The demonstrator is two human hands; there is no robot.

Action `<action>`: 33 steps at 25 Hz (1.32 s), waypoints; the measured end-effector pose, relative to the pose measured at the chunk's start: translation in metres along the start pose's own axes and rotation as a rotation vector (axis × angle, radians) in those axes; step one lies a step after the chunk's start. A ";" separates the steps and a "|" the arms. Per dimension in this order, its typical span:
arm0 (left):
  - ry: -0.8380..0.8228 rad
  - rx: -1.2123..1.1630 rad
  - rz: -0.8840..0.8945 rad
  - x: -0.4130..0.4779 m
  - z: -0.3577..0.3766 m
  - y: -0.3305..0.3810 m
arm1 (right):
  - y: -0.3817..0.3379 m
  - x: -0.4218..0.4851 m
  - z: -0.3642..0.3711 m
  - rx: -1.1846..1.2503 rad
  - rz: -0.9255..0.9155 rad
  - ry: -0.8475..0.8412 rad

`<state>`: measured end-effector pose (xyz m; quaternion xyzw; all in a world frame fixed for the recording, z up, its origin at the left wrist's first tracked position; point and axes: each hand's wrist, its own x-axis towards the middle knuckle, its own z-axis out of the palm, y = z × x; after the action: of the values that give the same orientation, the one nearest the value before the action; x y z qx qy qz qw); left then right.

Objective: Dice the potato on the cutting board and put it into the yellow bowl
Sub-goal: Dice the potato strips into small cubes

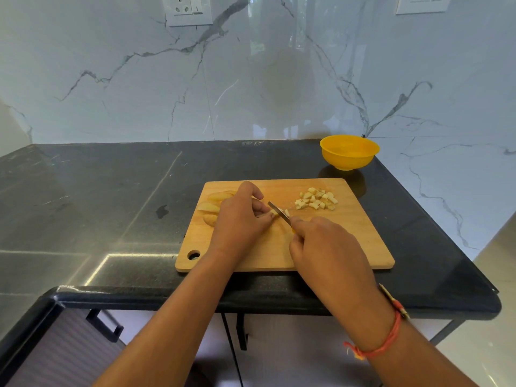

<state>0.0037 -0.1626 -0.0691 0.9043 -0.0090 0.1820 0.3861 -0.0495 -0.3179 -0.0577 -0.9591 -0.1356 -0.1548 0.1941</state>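
Knife (275,208) gripped in right hand (326,247), blade angled away and leftward across potato strip (286,212) pinched by left hand (240,219), diced pile (317,199) on cutting board (335,241), yellow bowl (349,152) beyond.

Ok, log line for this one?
left hand holds potato piece | right hand holds knife | dice on board | bowl empty

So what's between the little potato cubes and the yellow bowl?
Nothing: from the potato cubes to the yellow bowl there's only bare cutting board, then dark counter, in the head view.
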 end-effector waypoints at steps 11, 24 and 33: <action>0.017 0.001 0.017 -0.002 0.001 0.000 | 0.018 -0.024 -0.019 -0.166 0.004 -0.104; -0.033 -0.073 0.039 0.003 0.002 0.003 | 0.028 -0.010 -0.013 -0.108 0.058 0.032; 0.036 0.221 0.081 -0.002 0.004 0.004 | 0.011 -0.005 -0.007 0.035 -0.011 0.046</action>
<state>0.0024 -0.1682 -0.0697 0.9369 -0.0184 0.2135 0.2764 -0.0523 -0.3314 -0.0566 -0.9510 -0.1389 -0.1756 0.2131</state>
